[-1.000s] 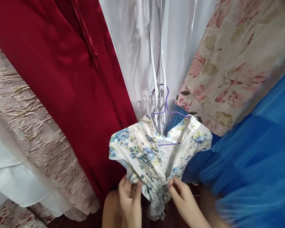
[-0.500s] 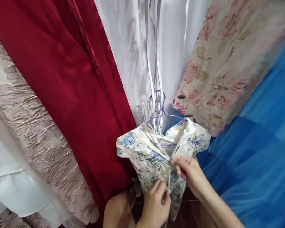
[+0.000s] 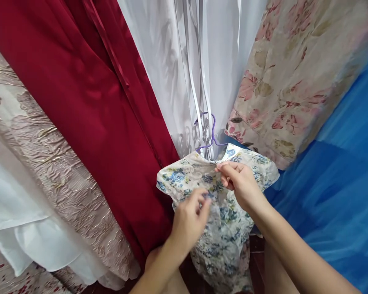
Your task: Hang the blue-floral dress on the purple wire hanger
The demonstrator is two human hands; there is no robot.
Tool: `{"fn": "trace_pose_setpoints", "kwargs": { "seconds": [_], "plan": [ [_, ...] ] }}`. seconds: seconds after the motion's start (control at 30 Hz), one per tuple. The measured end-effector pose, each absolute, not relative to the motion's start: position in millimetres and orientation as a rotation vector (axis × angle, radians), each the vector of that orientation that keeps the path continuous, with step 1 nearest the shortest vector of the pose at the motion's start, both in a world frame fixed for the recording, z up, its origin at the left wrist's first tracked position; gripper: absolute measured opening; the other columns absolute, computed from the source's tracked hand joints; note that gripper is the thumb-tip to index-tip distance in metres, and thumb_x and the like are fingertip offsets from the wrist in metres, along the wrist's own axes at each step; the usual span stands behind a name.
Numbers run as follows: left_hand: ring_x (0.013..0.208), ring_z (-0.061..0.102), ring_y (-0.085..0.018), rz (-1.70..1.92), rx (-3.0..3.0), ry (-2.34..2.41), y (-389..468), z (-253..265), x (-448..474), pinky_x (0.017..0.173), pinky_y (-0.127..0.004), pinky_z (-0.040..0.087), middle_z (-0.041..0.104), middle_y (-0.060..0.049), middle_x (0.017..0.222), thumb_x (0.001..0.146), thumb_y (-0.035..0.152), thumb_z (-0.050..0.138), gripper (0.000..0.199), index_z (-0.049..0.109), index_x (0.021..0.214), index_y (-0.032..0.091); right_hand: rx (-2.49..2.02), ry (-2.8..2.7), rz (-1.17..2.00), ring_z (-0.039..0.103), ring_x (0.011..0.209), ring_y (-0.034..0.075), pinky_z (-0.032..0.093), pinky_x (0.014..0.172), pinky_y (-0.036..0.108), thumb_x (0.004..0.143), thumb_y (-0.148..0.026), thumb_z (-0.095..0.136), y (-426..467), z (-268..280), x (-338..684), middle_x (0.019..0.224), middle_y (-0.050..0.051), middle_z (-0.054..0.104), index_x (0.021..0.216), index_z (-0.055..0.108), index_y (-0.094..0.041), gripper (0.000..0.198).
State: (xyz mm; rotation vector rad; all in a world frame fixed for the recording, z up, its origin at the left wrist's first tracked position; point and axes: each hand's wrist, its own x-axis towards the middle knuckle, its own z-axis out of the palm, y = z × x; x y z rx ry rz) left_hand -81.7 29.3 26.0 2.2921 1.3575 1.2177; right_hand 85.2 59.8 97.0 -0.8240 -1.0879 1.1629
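A cap-sleeved dress [image 3: 227,228] with blue and yellow flowers on white hangs in front of me on a purple hanger [image 3: 214,134]. Its back is closed up to the neckline. At the neck edge my right hand [image 3: 236,176] pinches a tiny zipper pull, mostly covered by my fingertips. Lower and to the left, my left hand [image 3: 191,216] hovers over the dress fabric, somewhat blurred, thumb and fingers apart and holding nothing visible.
Long garments surround the dress: a red satin one [image 3: 88,134] and a textured pink-gold one [image 3: 61,163] at left, white fabric with straps [image 3: 162,61] behind, a pink-flowered one [image 3: 282,90] and a blue one [image 3: 331,171] at right. My legs show below.
My right hand has moved up to the neckline, and the V-shaped opening in the dress has closed. My left hand has let go of the fabric and risen.
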Motion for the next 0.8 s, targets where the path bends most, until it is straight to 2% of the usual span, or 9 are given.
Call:
{"fn": "trace_pose_setpoints", "kwargs": {
  "seconds": [0.07,0.1,0.17,0.23,0.3,0.5,0.63,0.8],
  "plan": [
    [0.063,0.055,-0.012,1.465,2.214,1.307,50,59,-85,0.065,-0.024,0.045,0.061,0.002,0.079,0.101,0.032,0.051,0.035,0.051,0.135,0.025,-0.856,-1.138,1.121,0.031,0.041,0.006,0.020,0.044,0.022,0.079,-0.030,0.064,55,93,87,0.040,-0.005,0.049,0.061,0.063,-0.016,0.023],
    [0.062,0.054,-0.011,1.459,2.255,1.276,59,74,-83,0.064,-0.023,0.044,0.062,0.002,0.080,0.100,0.032,0.052,0.034,0.053,0.134,0.027,-0.864,-1.163,1.098,0.031,0.041,0.006,0.021,0.045,0.022,0.081,-0.029,0.063,55,91,88,0.040,-0.005,0.049,0.059,0.061,-0.016,0.025],
    [0.063,0.054,-0.011,1.411,2.364,1.214,72,96,-75,0.063,-0.023,0.041,0.064,0.002,0.079,0.100,0.032,0.053,0.018,0.065,0.112,0.024,-0.871,-1.197,1.041,0.034,0.043,0.007,0.024,0.047,0.023,0.082,-0.028,0.063,56,89,90,0.041,-0.005,0.049,0.057,0.057,-0.017,0.029],
    [0.062,0.054,-0.010,1.437,2.417,1.191,78,107,-64,0.061,-0.023,0.039,0.063,0.002,0.075,0.099,0.030,0.055,0.017,0.065,0.089,0.020,-0.869,-1.206,0.998,0.036,0.043,0.007,0.026,0.048,0.023,0.083,-0.029,0.065,59,86,92,0.041,-0.006,0.048,0.056,0.054,-0.018,0.031],
    [0.060,0.053,-0.010,1.542,2.393,1.191,78,111,-54,0.060,-0.023,0.039,0.061,0.002,0.070,0.098,0.029,0.056,0.020,0.063,0.082,0.019,-0.861,-1.198,0.971,0.035,0.043,0.007,0.025,0.048,0.024,0.083,-0.031,0.065,64,83,92,0.041,-0.007,0.045,0.056,0.051,-0.019,0.033],
    [0.060,0.056,-0.009,1.782,2.320,1.140,76,105,-43,0.061,-0.022,0.042,0.060,0.002,0.069,0.096,0.024,0.057,0.016,0.062,0.083,0.018,-0.831,-1.173,1.009,0.028,0.040,0.006,0.019,0.044,0.024,0.081,-0.034,0.065,76,76,86,0.041,-0.009,0.041,0.061,0.053,-0.019,0.028],
    [0.061,0.055,-0.009,1.817,2.320,1.087,78,99,-42,0.060,-0.021,0.042,0.060,0.002,0.069,0.094,0.022,0.059,0.015,0.062,0.081,0.017,-0.796,-1.166,1.063,0.031,0.040,0.007,0.020,0.043,0.023,0.082,-0.036,0.064,82,74,86,0.042,-0.009,0.043,0.063,0.054,-0.019,0.027],
    [0.058,0.054,-0.009,1.963,2.046,1.056,79,99,-42,0.058,-0.020,0.044,0.056,0.003,0.065,0.096,0.024,0.058,0.017,0.061,0.081,0.016,-0.859,-1.199,1.047,0.029,0.041,0.007,0.021,0.044,0.023,0.082,-0.034,0.061,81,67,82,0.044,-0.009,0.039,0.061,0.048,-0.022,0.028]
  ]
}}
